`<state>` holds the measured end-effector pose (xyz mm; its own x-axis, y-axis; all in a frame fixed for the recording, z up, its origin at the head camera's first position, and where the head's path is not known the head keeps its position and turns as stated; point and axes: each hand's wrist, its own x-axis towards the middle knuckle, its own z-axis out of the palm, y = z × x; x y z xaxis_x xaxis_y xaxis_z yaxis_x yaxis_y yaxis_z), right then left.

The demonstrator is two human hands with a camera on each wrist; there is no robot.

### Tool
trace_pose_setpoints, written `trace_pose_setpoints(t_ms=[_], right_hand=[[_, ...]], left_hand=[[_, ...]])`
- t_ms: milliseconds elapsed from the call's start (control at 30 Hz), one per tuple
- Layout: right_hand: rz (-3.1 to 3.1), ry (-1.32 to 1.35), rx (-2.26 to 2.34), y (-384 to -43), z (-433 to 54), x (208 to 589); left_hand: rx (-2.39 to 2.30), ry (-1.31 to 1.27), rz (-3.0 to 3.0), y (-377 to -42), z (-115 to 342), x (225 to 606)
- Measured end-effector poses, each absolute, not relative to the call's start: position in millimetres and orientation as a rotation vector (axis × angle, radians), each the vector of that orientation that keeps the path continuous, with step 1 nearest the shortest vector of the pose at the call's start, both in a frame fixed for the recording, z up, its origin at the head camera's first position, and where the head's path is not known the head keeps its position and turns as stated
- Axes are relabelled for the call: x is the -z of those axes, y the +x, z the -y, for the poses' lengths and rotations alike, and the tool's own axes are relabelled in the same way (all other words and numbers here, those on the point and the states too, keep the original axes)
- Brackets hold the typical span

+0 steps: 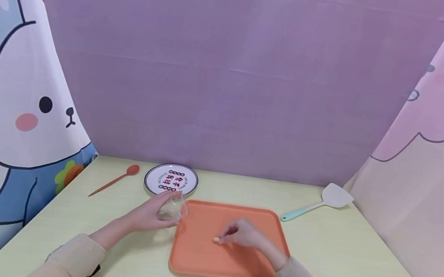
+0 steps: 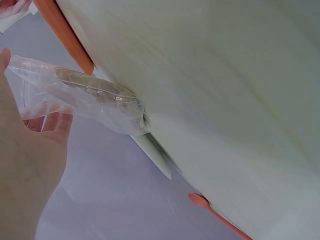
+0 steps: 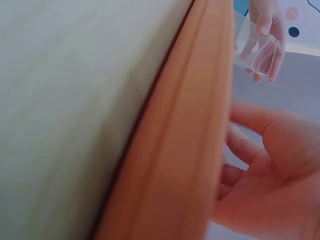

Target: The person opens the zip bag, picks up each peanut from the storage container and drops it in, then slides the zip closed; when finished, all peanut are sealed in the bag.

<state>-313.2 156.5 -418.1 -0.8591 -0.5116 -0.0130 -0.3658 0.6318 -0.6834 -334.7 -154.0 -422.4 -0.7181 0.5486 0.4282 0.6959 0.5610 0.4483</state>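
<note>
My left hand (image 1: 153, 209) grips a clear plastic zip bag (image 2: 107, 97) by its mouth, thumb on one side and fingers on the other. A brownish content shows through the bag, which hangs just left of the orange tray (image 1: 197, 261). A red line runs along the bag's mouth in the right wrist view. Over the middle of the tray, my right hand (image 1: 244, 233) pinches a small pale-yellow piece (image 1: 215, 239) between thumb and fingertips. In the right wrist view the tray's rim (image 3: 175, 125) hides the fingertips of that hand and the piece.
Behind the left hand lies a round white plate (image 1: 158, 178) with a dark rim and red and black lettering. A red spoon (image 1: 132, 170) is at the far left. At the back right rests a spatula (image 1: 336, 196) with a white blade and mint handle. Purple cloth (image 1: 230, 74) hangs behind the table.
</note>
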Motion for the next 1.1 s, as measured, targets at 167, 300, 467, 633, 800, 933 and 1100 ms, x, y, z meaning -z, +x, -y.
trace_pose_setpoints(t_ms=[167, 300, 467, 633, 800, 933, 1100], right_hand=[[-2.612, -0.707, 1.061, -314, -155, 418], [-2.608, -0.714, 1.070, -315, -156, 418], [-2.601, -0.695, 1.083, -313, -156, 416], [-2.623, -0.656, 1.094, -314, -158, 411], [-2.640, -0.686, 1.131, -317, -160, 405], [-2.639, -0.660, 1.178, -320, -156, 398], [-2.716, -0.673, 1.257, -325, -140, 391]], left_hand=[[0.895, -1.028, 2.571, -334, 154, 422], [0.907, -1.024, 2.573, -334, 155, 422], [0.924, -1.017, 2.576, -333, 155, 422], [0.916, -1.015, 2.578, -334, 155, 423], [0.911, -1.019, 2.565, -334, 154, 423], [0.916, -1.022, 2.567, -335, 154, 422], [0.903, -1.015, 2.577, -334, 154, 421]])
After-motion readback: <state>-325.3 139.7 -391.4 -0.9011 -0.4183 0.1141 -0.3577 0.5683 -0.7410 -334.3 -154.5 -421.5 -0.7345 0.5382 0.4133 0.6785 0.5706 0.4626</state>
